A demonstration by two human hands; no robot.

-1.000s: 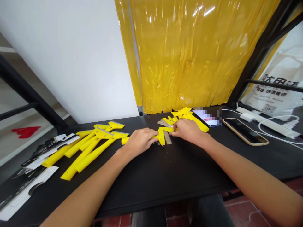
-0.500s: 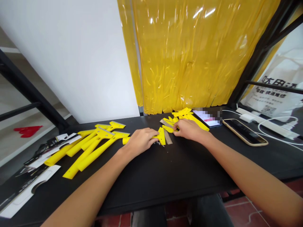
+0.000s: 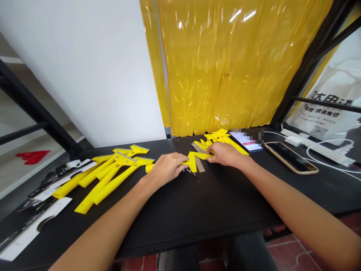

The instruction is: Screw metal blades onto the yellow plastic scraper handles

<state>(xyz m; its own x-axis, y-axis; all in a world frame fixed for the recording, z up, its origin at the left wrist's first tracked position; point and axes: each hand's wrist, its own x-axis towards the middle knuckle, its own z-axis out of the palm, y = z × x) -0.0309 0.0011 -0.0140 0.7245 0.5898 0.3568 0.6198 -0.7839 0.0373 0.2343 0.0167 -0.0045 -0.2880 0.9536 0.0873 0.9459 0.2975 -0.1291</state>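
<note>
My left hand (image 3: pixel 166 168) is closed around the handle of a yellow scraper (image 3: pixel 192 162), whose flared head points right. Between the fingertips of my right hand (image 3: pixel 227 154) is a small flat yellow plastic piece (image 3: pixel 202 155), its left end at the scraper head. A grey metal blade (image 3: pixel 200 165) lies just right of that head. Behind the yellow piece rests another blade (image 3: pixel 197 146). Tiny screws (image 3: pixel 194 174) are scattered on the table below the scraper head. More yellow plastic parts (image 3: pixel 217 134) are piled behind my right hand.
Several yellow scrapers with blades (image 3: pixel 113 177) lie at the left, beside black-and-white cards (image 3: pixel 36 222). On the right are a phone with a lit screen (image 3: pixel 248 141), a second phone (image 3: pixel 290 158) and a power strip (image 3: pixel 324 148) with white cables. Yellow plastic sheeting (image 3: pixel 225 67) hangs behind the black table (image 3: pixel 203 214).
My right hand has brought the small yellow piece left and slightly down, away from the rear blade and up to the scraper head. My left hand has stayed nearly still.
</note>
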